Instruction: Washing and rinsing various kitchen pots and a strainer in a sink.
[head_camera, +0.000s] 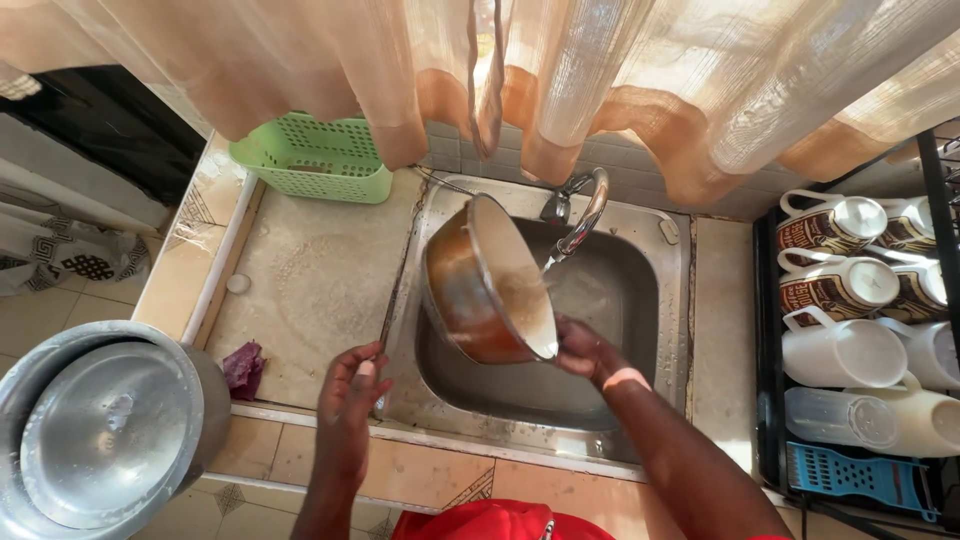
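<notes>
The copper-brown pot (487, 282) sits at the centre of the frame, tipped on its side over the steel sink (640, 300), its pale inside facing right toward the tap (580, 212), from which a thin stream of water falls onto the inner wall. I see my right hand (585, 352) just below and right of it, fingers curled over the lower rim, pinching that edge to hold the pot up. My left hand (350, 400) is apart from the pot, lower left of it at the sink's front edge, fingers loosely bent and holding nothing I can make out. A green basket (315, 158) lies at upper left under the curtain (520, 70), a big metal pot with a lid (105, 430) at lower left, and mugs (850, 300) in a rack at right.
</notes>
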